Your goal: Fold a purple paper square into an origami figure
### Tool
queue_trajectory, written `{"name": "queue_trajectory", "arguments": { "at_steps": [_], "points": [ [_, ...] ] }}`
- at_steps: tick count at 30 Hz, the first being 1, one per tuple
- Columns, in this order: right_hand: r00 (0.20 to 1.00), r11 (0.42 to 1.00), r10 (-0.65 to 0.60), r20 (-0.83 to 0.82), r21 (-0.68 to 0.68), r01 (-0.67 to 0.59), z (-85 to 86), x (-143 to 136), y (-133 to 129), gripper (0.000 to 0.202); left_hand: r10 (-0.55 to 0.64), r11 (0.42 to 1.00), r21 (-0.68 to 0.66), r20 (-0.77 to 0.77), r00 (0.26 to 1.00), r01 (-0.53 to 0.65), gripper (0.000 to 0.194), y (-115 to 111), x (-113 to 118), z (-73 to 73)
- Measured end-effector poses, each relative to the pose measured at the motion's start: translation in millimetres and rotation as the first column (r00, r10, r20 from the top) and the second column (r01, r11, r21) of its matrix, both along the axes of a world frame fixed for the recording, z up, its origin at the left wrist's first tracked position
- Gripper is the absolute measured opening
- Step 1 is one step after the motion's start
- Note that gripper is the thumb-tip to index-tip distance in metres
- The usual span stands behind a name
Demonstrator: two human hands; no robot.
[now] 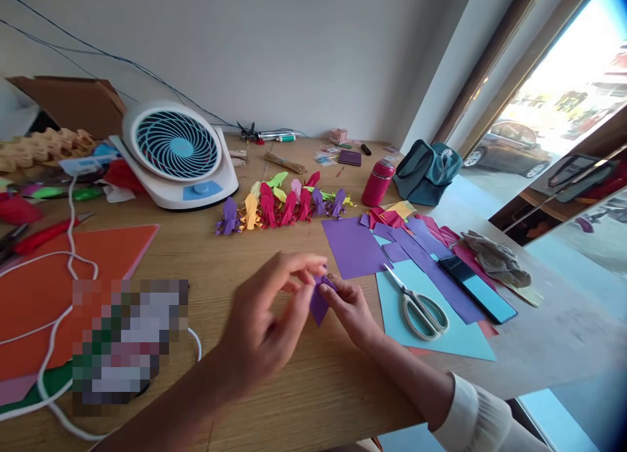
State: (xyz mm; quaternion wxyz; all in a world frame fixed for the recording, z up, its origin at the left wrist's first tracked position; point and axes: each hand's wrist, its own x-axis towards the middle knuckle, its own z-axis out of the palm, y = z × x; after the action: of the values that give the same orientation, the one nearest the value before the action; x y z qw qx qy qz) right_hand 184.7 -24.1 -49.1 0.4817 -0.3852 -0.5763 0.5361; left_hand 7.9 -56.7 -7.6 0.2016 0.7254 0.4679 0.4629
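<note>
A small folded purple paper (pixel 319 304) is held above the wooden table. My right hand (pixel 349 303) pinches its right side between thumb and fingers. At its upper left is my left hand (pixel 274 308), thumb and fingers apart, the fingertips close to the paper's top edge. Behind the hands stand several folded paper figures (pixel 268 207) in purple, orange, red and green. White-handled scissors (pixel 425 313) lie on a light blue sheet (pixel 465 344) to the right, beside purple sheets (pixel 353 246).
A white fan (pixel 179 145) stands at the back left. Orange paper (pixel 112 256) and a white cable (pixel 51 347) lie left. A pink bottle (pixel 378 183), teal bag (pixel 425 172), phone (pixel 475 289) and grey cloth (pixel 497 259) are right.
</note>
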Motion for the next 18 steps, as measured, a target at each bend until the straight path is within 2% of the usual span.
{"name": "queue_trajectory", "arguments": {
  "at_steps": [3, 5, 7, 9, 14, 18],
  "points": [
    [1.0, 1.0, -0.02, -0.024, -0.025, 0.019, 0.9, -1.9, -3.5, 0.04, 0.047, 0.998, -0.032, 0.013, 0.999, -0.047, 0.042, 11.1, 6.8, -5.1],
    [0.998, 0.999, -0.017, -0.054, -0.033, 0.016, 0.1, -4.3, -5.4, 0.039, 0.053, 0.991, -0.124, 0.052, 0.997, -0.046, 0.043, 18.8, 12.0, -13.1],
    [0.995, 0.999, -0.023, -0.095, -0.043, 0.019, -1.5, -6.8, -6.5, 0.039, 0.0, 0.944, -0.328, 0.131, 0.991, 0.043, 0.037, 23.9, 14.7, -20.5],
    [0.99, 0.998, -0.033, -0.14, -0.053, 0.026, -3.5, -9.0, -6.8, 0.038, -0.014, 0.895, -0.433, 0.209, 0.978, 0.105, 0.033, 25.9, 14.5, -24.9],
    [0.973, 0.995, -0.031, -0.231, -0.098, 0.008, -8.0, -12.4, -5.5, 0.035, -0.004, 0.867, -0.468, 0.334, 0.943, 0.169, 0.035, 24.4, 9.8, -25.8],
    [0.959, 0.988, -0.047, -0.279, -0.153, 0.004, -10.7, -12.5, -4.7, 0.03, 0.002, 0.855, -0.482, 0.371, 0.928, 0.191, 0.036, 23.7, 7.2, -25.8]
  ]
}}
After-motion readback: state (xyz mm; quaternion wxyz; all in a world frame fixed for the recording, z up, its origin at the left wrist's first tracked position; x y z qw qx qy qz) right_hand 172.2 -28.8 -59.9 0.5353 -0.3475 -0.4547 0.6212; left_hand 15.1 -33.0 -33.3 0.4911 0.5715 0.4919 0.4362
